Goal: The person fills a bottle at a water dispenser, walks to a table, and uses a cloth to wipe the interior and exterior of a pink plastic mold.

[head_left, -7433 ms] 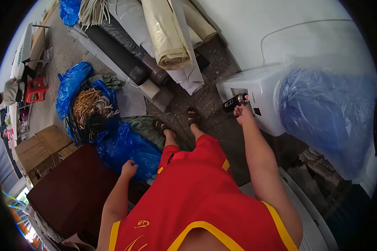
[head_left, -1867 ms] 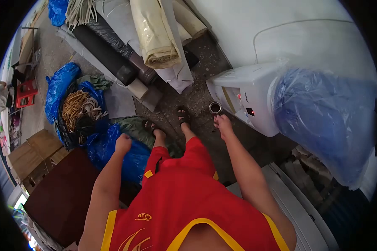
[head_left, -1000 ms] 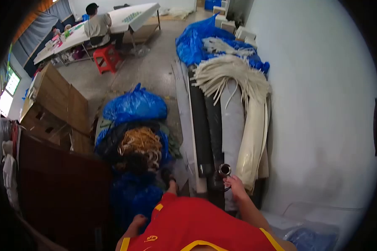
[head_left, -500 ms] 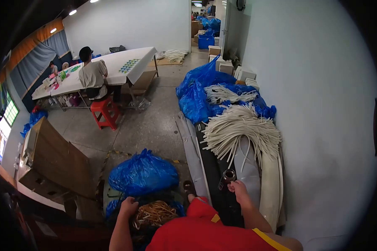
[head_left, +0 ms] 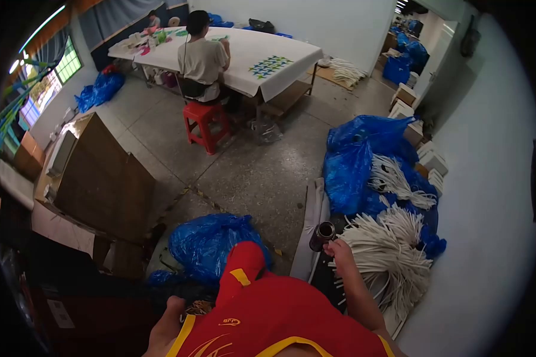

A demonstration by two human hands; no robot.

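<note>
My right hand (head_left: 340, 252) is closed on the side of a dark, open-topped mug (head_left: 318, 239), held upright in front of me. Just below and beside it lies a thick bundle of cream-coloured strips (head_left: 393, 241), draped over long rolls. Low at my left side is my left hand (head_left: 174, 309), its fingers mostly hidden from above. Close by that hand, partly covered by my red shirt, is a heap of brown strips (head_left: 199, 307); whether the two touch cannot be made out.
Ahead lies a blue plastic bag (head_left: 205, 243), with more blue bags (head_left: 354, 172) along the right wall. A wooden cabinet (head_left: 101, 184) stands left. Beyond, a person (head_left: 201, 62) sits on a red stool (head_left: 205, 125) at a white-covered table (head_left: 244, 53). A doorway opens at the far right.
The view has swung left, and the table and stool appear nearer. My right hand still holds the mug. My red-clad leg has come forward, and the brown strips are now mostly covered.
</note>
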